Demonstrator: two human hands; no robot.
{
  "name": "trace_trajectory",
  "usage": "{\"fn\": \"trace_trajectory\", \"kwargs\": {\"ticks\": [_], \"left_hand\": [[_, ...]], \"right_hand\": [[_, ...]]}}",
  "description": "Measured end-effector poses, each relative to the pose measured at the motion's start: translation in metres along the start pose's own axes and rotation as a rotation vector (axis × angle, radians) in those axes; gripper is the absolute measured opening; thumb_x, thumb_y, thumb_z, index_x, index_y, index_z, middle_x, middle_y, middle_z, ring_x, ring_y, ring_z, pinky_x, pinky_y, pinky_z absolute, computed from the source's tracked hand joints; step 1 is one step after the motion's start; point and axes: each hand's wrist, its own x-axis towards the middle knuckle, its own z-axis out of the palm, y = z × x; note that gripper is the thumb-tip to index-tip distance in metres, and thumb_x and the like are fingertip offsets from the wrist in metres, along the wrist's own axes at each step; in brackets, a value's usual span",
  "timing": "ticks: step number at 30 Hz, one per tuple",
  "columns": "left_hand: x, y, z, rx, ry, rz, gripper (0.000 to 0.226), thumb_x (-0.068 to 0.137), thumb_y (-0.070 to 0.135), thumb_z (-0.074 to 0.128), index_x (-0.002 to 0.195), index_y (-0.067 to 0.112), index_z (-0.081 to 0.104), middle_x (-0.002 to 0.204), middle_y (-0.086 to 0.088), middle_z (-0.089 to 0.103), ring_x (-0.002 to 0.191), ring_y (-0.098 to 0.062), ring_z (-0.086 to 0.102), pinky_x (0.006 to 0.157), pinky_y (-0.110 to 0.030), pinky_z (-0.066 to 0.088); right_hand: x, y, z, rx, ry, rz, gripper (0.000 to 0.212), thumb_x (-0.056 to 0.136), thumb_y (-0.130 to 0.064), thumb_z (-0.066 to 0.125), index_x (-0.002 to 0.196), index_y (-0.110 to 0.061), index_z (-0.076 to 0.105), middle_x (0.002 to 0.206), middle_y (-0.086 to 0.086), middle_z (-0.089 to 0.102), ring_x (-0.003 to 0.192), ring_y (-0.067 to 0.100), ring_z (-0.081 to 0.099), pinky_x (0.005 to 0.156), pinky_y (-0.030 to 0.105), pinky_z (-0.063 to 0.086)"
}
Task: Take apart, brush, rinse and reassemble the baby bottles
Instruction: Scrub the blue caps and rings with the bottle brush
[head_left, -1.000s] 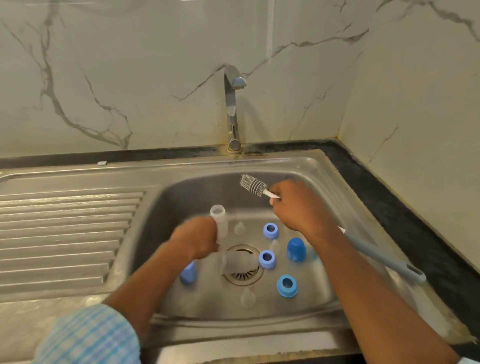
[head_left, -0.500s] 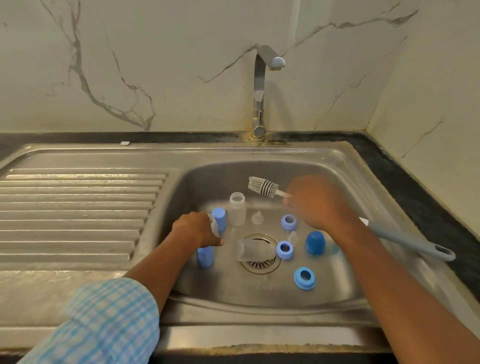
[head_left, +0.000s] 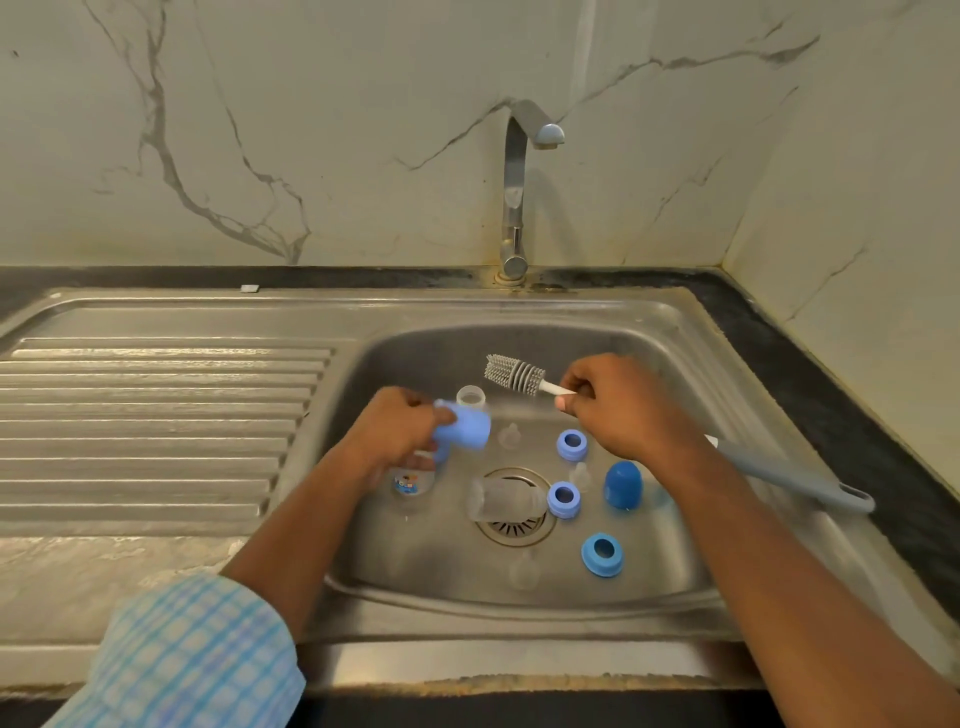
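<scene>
Left hand (head_left: 400, 434) now grips a pale blue plastic bottle cap (head_left: 464, 428), lifted on its side with the mouth facing the right hand; half a second earlier this hand was low among the parts with no cap raised. Right hand (head_left: 610, 410) is closed on the white neck of the grey silicone bottle brush (head_left: 514, 375), bristle head just beyond the cap's mouth. Brushing the cap looks imminent. Below the left hand lie a clear printed bottle (head_left: 410, 482), another clear bottle (head_left: 501, 500) over the drain, blue collar rings (head_left: 572, 445) and a dark blue cap (head_left: 623, 485) in the steel sink (head_left: 675, 332).
</scene>
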Motion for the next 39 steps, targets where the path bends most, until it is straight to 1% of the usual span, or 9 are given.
{"fn": "trace_trajectory", "kwargs": {"ticks": [3, 6, 12, 16, 21, 25, 30, 35, 39], "left_hand": [[-0.003, 0.012, -0.001, -0.623, 0.028, -0.102, 0.014, 0.095, 0.019, 0.058, 0.105, 0.009, 0.059, 0.094, -0.013, 0.056, 0.075, -0.022, 0.059, 0.063, -0.033, 0.057], [-0.003, 0.015, 0.0, -0.89, 0.005, -0.174, 0.023, 0.095, 0.022, 0.053, 0.112, 0.006, 0.055, 0.094, -0.015, 0.056, 0.078, -0.024, 0.061, 0.07, -0.035, 0.055], [0.0, 0.022, 0.009, -0.827, 0.004, -0.094, 0.015, 0.095, 0.019, 0.052, 0.102, 0.008, 0.058, 0.092, -0.014, 0.065, 0.08, -0.022, 0.064, 0.076, -0.033, 0.057], [0.001, 0.02, 0.014, -0.778, -0.032, -0.051, 0.017, 0.096, 0.016, 0.053, 0.109, 0.007, 0.059, 0.095, -0.015, 0.066, 0.08, -0.022, 0.065, 0.076, -0.032, 0.058], [-0.003, 0.022, 0.021, -0.791, -0.093, 0.011, 0.025, 0.099, 0.012, 0.053, 0.122, 0.009, 0.06, 0.114, -0.02, 0.067, 0.093, -0.026, 0.069, 0.076, -0.032, 0.058], [-0.009, 0.022, 0.03, -0.79, -0.111, 0.048, 0.03, 0.093, 0.03, 0.068, 0.114, 0.009, 0.061, 0.116, -0.019, 0.069, 0.095, -0.027, 0.073, 0.076, -0.033, 0.061], [-0.007, 0.022, 0.03, -0.876, -0.083, 0.09, 0.043, 0.087, 0.016, 0.072, 0.124, 0.005, 0.054, 0.125, -0.024, 0.065, 0.088, -0.025, 0.074, 0.071, -0.032, 0.062], [-0.01, 0.024, 0.032, -1.005, -0.083, 0.13, 0.071, 0.071, 0.016, 0.076, 0.135, 0.002, 0.049, 0.123, -0.024, 0.066, 0.093, -0.028, 0.074, 0.073, -0.034, 0.062], [-0.01, 0.023, 0.032, -1.086, -0.027, 0.165, 0.073, 0.068, 0.014, 0.076, 0.134, 0.002, 0.048, 0.123, -0.023, 0.063, 0.089, -0.027, 0.074, 0.071, -0.033, 0.062]], "right_hand": [[-0.001, 0.0, -0.003, 0.03, 0.025, -0.018, 0.01, 0.095, -0.028, 0.061, 0.092, -0.02, 0.067, 0.07, -0.002, 0.061, 0.062, 0.015, 0.054, 0.053, 0.026, 0.036], [-0.001, 0.0, -0.005, 0.04, 0.047, -0.061, 0.012, 0.096, -0.029, 0.06, 0.093, -0.022, 0.069, 0.065, -0.005, 0.057, 0.056, 0.011, 0.049, 0.051, 0.024, 0.033], [0.0, -0.007, -0.005, 0.012, 0.024, -0.086, 0.013, 0.093, -0.031, 0.064, 0.097, -0.023, 0.074, 0.067, -0.004, 0.06, 0.058, 0.012, 0.05, 0.054, 0.026, 0.036], [-0.002, -0.011, -0.004, -0.016, 0.004, -0.069, 0.014, 0.091, -0.025, 0.065, 0.1, -0.024, 0.076, 0.079, -0.003, 0.069, 0.07, 0.015, 0.06, 0.061, 0.027, 0.045], [-0.004, -0.02, 0.001, -0.051, 0.038, -0.078, 0.027, 0.09, -0.012, 0.058, 0.109, -0.023, 0.074, 0.094, 0.002, 0.072, 0.081, 0.022, 0.065, 0.078, 0.041, 0.055], [-0.003, -0.028, 0.006, -0.129, 0.079, -0.104, 0.016, 0.092, -0.02, 0.061, 0.102, -0.019, 0.074, 0.085, 0.005, 0.069, 0.076, 0.026, 0.061, 0.068, 0.035, 0.049], [-0.006, -0.038, 0.009, -0.198, 0.11, -0.134, 0.012, 0.096, -0.026, 0.057, 0.1, -0.021, 0.068, 0.088, 0.003, 0.067, 0.075, 0.023, 0.055, 0.063, 0.029, 0.035], [-0.006, -0.04, 0.015, -0.211, 0.11, -0.156, 0.015, 0.099, -0.028, 0.051, 0.102, -0.019, 0.063, 0.084, 0.003, 0.063, 0.074, 0.024, 0.055, 0.06, 0.031, 0.034], [-0.006, -0.045, 0.02, -0.121, 0.082, -0.154, 0.017, 0.099, -0.03, 0.052, 0.095, -0.016, 0.062, 0.072, -0.001, 0.054, 0.068, 0.023, 0.054, 0.059, 0.034, 0.041]]}}
